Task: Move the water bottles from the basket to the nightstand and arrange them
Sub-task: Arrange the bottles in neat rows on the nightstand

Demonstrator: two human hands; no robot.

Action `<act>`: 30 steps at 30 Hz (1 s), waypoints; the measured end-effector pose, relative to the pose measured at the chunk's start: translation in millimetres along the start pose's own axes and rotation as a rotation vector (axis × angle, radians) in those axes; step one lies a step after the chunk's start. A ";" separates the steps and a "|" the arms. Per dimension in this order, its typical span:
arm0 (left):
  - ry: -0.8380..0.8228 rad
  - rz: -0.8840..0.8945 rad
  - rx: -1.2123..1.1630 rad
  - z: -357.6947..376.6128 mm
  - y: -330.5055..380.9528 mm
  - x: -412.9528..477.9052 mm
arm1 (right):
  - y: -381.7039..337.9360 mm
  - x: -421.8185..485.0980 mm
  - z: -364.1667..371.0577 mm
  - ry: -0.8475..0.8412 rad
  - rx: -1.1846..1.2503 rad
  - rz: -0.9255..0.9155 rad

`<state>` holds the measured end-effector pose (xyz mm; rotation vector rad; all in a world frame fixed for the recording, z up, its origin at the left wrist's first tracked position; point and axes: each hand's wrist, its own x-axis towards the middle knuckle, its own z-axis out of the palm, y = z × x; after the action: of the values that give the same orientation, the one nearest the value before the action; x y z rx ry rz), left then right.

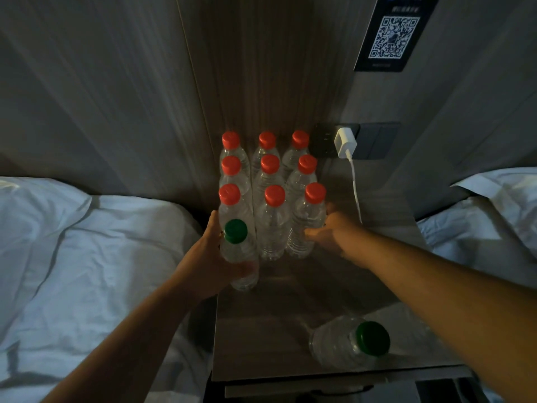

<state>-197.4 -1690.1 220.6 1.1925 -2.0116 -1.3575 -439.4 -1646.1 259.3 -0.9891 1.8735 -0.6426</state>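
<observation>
Several clear water bottles with red caps (274, 196) stand in three tight rows at the back of the nightstand (279, 312). My left hand (207, 258) grips a green-capped bottle (236, 248) standing upright at the front left of the group. My right hand (331, 231) presses against the side of the front right red-capped bottle (308, 222), fingers around its body. A second green-capped bottle (348, 343) stands alone near the nightstand's front right edge. No basket is in view.
A white charger (345, 142) sits plugged into a wall socket behind the bottles, its cable (356, 187) running down onto the nightstand. Beds with white sheets (87, 257) flank both sides. A QR code sign (392, 36) hangs on the wall.
</observation>
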 end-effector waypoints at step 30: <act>0.025 0.090 0.188 121.9 128.3 -110.1 | 83.9 -160.0 -106.3 0.181 -0.547 -0.455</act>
<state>-281.3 -1514.8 295.8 1.1758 -2.1862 -1.1254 -519.9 -1462.7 321.0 -1.7968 2.0461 -0.4925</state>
